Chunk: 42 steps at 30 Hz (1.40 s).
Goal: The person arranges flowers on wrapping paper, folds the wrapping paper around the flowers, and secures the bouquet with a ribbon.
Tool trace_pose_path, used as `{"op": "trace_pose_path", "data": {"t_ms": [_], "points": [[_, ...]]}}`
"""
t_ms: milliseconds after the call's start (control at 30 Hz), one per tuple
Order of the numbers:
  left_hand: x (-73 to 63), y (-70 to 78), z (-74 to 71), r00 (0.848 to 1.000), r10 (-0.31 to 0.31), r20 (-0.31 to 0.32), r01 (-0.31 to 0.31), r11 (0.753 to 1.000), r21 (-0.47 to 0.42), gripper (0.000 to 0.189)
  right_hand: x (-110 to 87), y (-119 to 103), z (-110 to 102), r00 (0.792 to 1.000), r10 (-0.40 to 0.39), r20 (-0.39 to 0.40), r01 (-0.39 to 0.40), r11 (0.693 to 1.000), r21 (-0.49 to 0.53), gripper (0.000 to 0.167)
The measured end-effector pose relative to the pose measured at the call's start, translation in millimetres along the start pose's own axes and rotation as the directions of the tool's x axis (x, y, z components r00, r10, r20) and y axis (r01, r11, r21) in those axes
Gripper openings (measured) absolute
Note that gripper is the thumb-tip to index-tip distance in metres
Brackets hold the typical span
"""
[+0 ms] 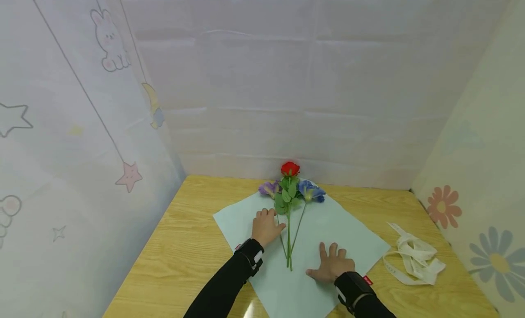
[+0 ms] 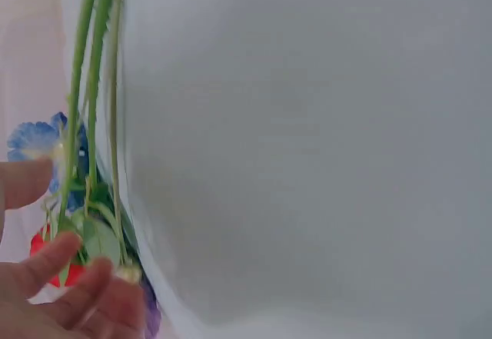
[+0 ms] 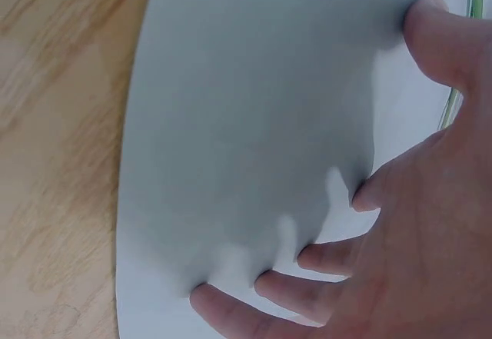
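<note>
A red rose [image 1: 290,168] on a leafy green stem lies between a purple flower [image 1: 269,188] and a blue flower [image 1: 311,191]. Their stems [image 1: 289,238] cross low down on a pale wrapping paper sheet [image 1: 352,227], set cornerwise on the table. Just left of the stems is my left hand [image 1: 266,227], fingers loosely extended and thumb apart; the left wrist view shows its fingers close to the leaves [image 2: 101,239], holding nothing. My right hand [image 1: 331,264], fingers spread, rests its fingertips [image 3: 206,297] on the paper to the right of the stems.
A loose heap of cream ribbon [image 1: 414,254] lies on the wooden table [image 1: 193,217] to the right of the paper. Printed cloth walls [image 1: 156,149] enclose the table at the left, back and right. The rose head reaches over the table's back edge in the head view.
</note>
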<state>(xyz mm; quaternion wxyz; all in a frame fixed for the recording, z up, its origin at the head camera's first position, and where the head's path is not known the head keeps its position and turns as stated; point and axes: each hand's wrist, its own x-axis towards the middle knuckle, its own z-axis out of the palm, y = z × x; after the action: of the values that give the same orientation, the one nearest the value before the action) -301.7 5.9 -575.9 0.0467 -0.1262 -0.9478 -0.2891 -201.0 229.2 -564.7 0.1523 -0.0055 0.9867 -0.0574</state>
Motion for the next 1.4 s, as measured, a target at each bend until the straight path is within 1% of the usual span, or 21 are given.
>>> {"op": "trace_pose_path", "data": {"t_ms": [67,133,200,333,400,433,500,600,667,700,733,800,867,933,1000,1133,1167,1200,1300,1333,1400], "points": [[-5.5,-9.0,-7.1,0.997,0.0,0.072,-0.003,0.999,0.041,0.06,2.2,6,3,1.0,-0.015,-0.026,0.015,1.0,0.001,0.108],[-13.3,-17.1,-14.2,0.986,0.023,0.164,-0.032,0.998,0.054,0.071,3.8,13,5,0.998,-0.042,-0.057,0.041,0.999,-0.003,0.109],[-22.2,-23.6,-21.4,0.968,0.072,0.239,-0.082,0.996,0.033,0.071,4.4,18,6,0.991,-0.084,-0.099,0.083,0.996,-0.012,0.109],[-43.6,-36.9,-29.5,0.932,0.185,0.312,-0.216,0.974,0.069,0.071,6.1,26,11,0.963,-0.199,-0.184,0.192,0.98,-0.056,0.103],[-53.0,-40.7,-34.6,0.909,0.221,0.354,-0.272,0.957,0.103,0.077,5.8,27,13,0.948,-0.243,-0.207,0.235,0.97,-0.064,0.098],[-57.0,-42.1,-36.8,0.897,0.226,0.38,-0.287,0.952,0.111,0.081,5.2,27,14,0.943,-0.26,-0.21,0.252,0.966,-0.06,0.095],[-63.3,-42.6,-42.3,0.867,0.233,0.441,-0.311,0.944,0.113,0.092,3.8,27,14,0.94,-0.28,-0.196,0.278,0.96,-0.039,0.09],[-69.8,-43.4,-46.6,0.811,0.216,0.544,-0.323,0.94,0.108,0.11,1.1,30,10,0.939,-0.319,-0.127,0.323,0.947,0.009,0.09],[-73.0,-44.1,-47.8,0.789,0.206,0.579,-0.326,0.939,0.11,0.117,-1.3,36,5,0.939,-0.34,-0.055,0.343,0.938,0.055,0.098],[-74.5,-45.0,-47.9,0.782,0.203,0.589,-0.331,0.936,0.118,0.12,-3.0,39,3,0.936,-0.352,-0.019,0.353,0.932,0.079,0.104],[-75.8,-45.9,-48.0,0.778,0.202,0.595,-0.34,0.931,0.129,0.122,-4.6,42,2,0.931,-0.364,0.015,0.36,0.927,0.103,0.11],[-77.9,-48.1,-47.8,0.782,0.2,0.591,-0.354,0.922,0.157,0.125,-7.2,49,1,0.918,-0.391,0.062,0.379,0.913,0.148,0.121],[-79.3,-50.3,-47.2,0.789,0.198,0.582,-0.356,0.919,0.17,0.126,-9.2,54,2,0.906,-0.416,0.078,0.397,0.899,0.185,0.126],[-79.8,-51.8,-47.1,0.795,0.201,0.573,-0.344,0.927,0.152,0.121,-10.0,58,6,0.892,-0.446,0.071,0.425,0.883,0.198,0.125],[-79.5,-52.2,-47.4,0.8,0.214,0.561,-0.327,0.939,0.107,0.108,-10.7,61,8,0.885,-0.464,0.05,0.446,0.872,0.204,0.12],[-78.1,-52.3,-52.3,0.802,0.226,0.553,-0.279,0.96,0.013,0.055,-10.4,61,8,0.88,-0.474,0.004,0.462,0.86,0.215,0.097],[-77.7,-52.3,-54.0,0.801,0.222,0.556,-0.268,0.963,0.002,0.047,-10.5,60,7,0.879,-0.477,-0.003,0.465,0.855,0.229,0.089],[-77.4,-52.3,-56.0,0.801,0.219,0.558,-0.26,0.966,-0.005,0.047,-10.3,59,6,0.876,-0.482,-0.009,0.47,0.848,0.244,0.079],[-76.6,-52.5,-61.1,0.797,0.216,0.564,-0.253,0.967,-0.014,0.068,-11.1,58,1,0.858,-0.513,-0.002,0.493,0.823,0.281,0.049],[-76.3,-52.7,-62.2,0.794,0.22,0.567,-0.254,0.967,-0.02,0.073,-11.7,59,-1,0.852,-0.524,0.009,0.501,0.819,0.28,0.048],[-76.7,-55.2,-62.4,0.791,0.233,0.566,-0.265,0.964,-0.027,0.078,-12.9,61,-3,0.844,-0.536,0.035,0.506,0.816,0.279,0.067]]}}
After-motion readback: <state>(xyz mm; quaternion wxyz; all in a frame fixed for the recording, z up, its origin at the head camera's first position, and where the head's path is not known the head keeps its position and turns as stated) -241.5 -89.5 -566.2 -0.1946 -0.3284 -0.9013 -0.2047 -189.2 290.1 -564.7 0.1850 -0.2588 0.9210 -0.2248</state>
